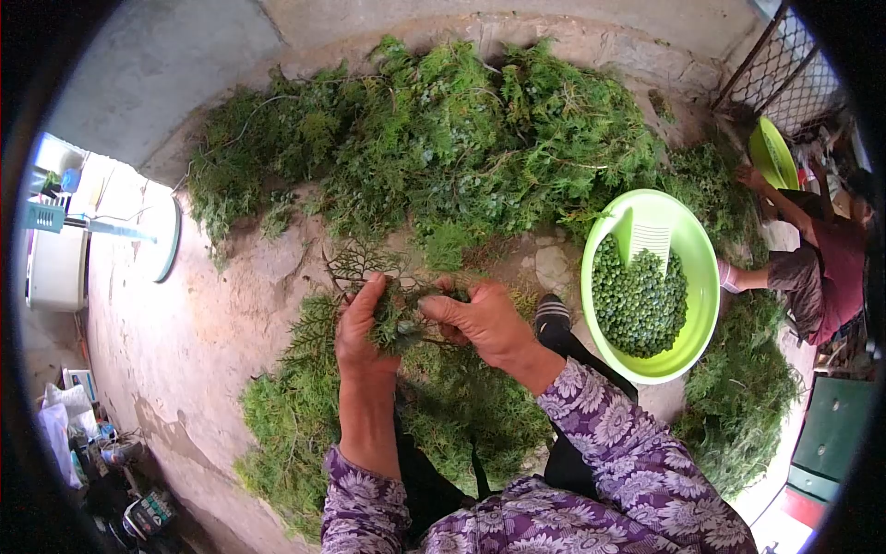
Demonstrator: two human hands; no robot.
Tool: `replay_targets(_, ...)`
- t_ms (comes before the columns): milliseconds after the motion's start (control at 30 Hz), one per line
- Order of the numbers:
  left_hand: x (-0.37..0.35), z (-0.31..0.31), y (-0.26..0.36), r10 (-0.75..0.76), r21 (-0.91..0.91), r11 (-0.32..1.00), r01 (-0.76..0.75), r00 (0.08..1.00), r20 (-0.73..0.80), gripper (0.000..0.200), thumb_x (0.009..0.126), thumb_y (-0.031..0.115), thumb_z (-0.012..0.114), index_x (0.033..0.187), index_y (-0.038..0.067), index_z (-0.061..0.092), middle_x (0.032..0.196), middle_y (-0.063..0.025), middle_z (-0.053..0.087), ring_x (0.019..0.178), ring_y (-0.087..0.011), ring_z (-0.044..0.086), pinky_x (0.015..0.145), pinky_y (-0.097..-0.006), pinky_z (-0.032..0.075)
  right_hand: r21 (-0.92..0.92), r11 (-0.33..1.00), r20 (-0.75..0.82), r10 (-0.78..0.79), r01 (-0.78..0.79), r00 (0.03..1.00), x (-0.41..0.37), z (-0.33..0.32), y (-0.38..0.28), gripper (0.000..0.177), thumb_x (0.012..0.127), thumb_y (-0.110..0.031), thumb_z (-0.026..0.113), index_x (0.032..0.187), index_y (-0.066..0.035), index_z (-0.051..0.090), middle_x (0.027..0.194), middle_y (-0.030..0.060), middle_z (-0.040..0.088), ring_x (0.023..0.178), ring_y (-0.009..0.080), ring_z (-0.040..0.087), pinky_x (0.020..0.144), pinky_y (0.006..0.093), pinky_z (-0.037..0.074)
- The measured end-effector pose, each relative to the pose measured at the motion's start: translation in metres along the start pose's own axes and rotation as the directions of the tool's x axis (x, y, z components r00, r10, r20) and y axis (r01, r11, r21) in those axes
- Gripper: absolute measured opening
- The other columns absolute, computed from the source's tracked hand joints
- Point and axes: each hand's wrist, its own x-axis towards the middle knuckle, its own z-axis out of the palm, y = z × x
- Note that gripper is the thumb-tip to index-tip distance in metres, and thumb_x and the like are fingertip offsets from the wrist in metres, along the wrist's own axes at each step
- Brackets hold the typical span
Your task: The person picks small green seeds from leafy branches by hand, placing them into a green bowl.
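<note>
My left hand (362, 332) is closed around an evergreen sprig (392, 319) with flat, scaly foliage, held above the branches between my legs. Against the sprig's right side, my right hand (489, 325) makes a pinch with thumb and fingers; the exact spot they grip is partly hidden by the fingers. To the right of my right hand stands a lime-green basin (706, 305) with a ribbed washboard (650, 242) on its inner wall. Many small round green seed cones (637, 300) fill its lower part.
A long heap of evergreen branches (443, 138) lies along the wall. More branches (286, 425) lie around my feet and right of the basin (738, 406). At the right sits another person (831, 268) beside a second green basin (773, 152). Assorted household items (111, 452) lie at lower left.
</note>
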Motion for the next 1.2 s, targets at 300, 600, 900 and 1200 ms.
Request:
replay_targets(300,-0.008,0.002,0.008,-0.006,0.019,1.0,0.006,1.0,0.003,0.009,0.079,0.012,0.058,0.083,0.005,0.057,0.074,-0.0036,0.059,0.061,-0.0145,0.056,0.053,-0.0289,0.047,0.095,0.995,0.003,-0.024,0.024,1.0,-0.007,0.005,-0.005,0.018,0.073,-0.012,0.068,0.085,-0.004,0.057,0.064,-0.0007,0.054,0.048,0.0057,0.046,0.04,0.0197,0.033)
replay_targets(600,0.005,-0.019,0.032,-0.113,-0.175,0.976,0.132,0.987,0.112,0.012,0.085,0.018,0.048,0.076,0.011,0.051,0.059,-0.0006,0.051,0.047,-0.0143,0.046,0.045,-0.03,0.038,0.104,0.95,0.262,0.26,-0.295,0.929,-0.018,-0.003,-0.02,0.018,0.075,-0.01,0.057,0.09,0.0,0.056,0.071,0.0034,0.058,0.052,0.0073,0.053,0.038,0.0179,0.036)
replay_targets(900,0.01,-0.011,0.015,-0.104,-0.143,0.984,0.105,0.995,0.012,0.014,0.085,0.02,0.05,0.077,0.009,0.052,0.06,-0.0011,0.052,0.048,-0.0133,0.047,0.042,-0.0274,0.037,0.166,0.942,0.345,0.222,-0.292,0.912,-0.013,-0.002,-0.003,0.022,0.081,-0.018,0.056,0.098,-0.005,0.054,0.083,0.0017,0.059,0.056,0.0068,0.055,0.04,0.0161,0.034)
replay_targets(1200,0.004,-0.009,0.008,-0.132,-0.089,0.985,0.146,0.98,0.149,0.014,0.082,0.019,0.054,0.085,0.005,0.055,0.074,-0.0062,0.059,0.063,-0.0175,0.057,0.055,-0.0303,0.047,0.052,0.988,0.043,0.146,-0.148,0.988,-0.002,-0.001,0.006,0.028,0.078,-0.017,0.06,0.1,-0.001,0.056,0.076,0.0014,0.058,0.052,0.0058,0.051,0.039,0.0176,0.034)
